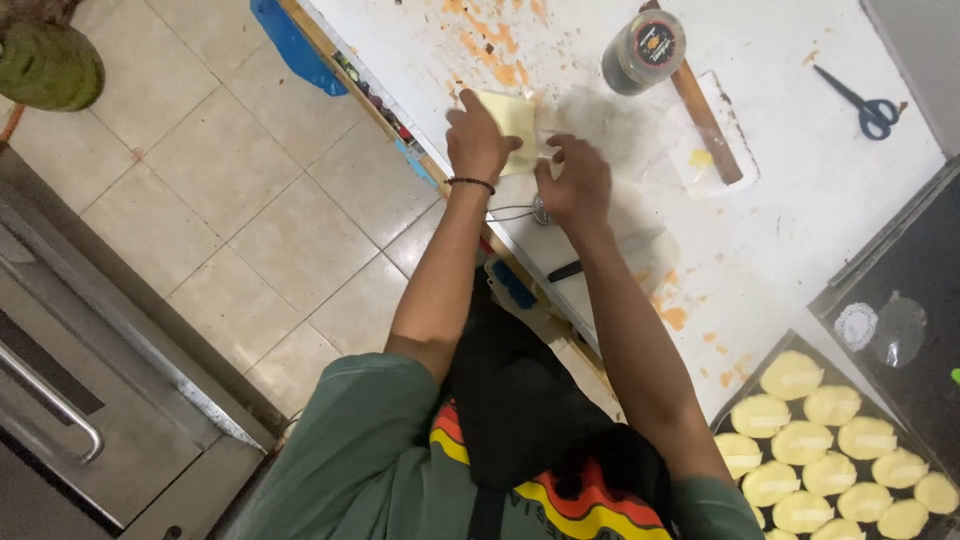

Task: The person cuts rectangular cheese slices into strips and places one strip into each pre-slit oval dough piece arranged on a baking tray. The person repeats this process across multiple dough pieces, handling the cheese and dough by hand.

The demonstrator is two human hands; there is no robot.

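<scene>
Left hand [480, 140]: fingers pressed together on a pale yellow dough sheet [510, 125], pinning it to the white table [780, 220].
Right hand [575, 185]: just beside, fingers curled down on clear plastic film [620, 130]; whether they pinch it, I cannot tell.
Dough: near the table's edge.
Behind: dark jar [643, 50], wooden stick [705, 115], blue scissors [868, 105].
Right: tray [925, 450] of yellow discs [800, 442].

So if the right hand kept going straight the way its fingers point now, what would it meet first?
The right hand points up the white table. First in line looks like the clear plastic sheet, then probably the dark-lidded jar; depth is hard to judge.
</scene>
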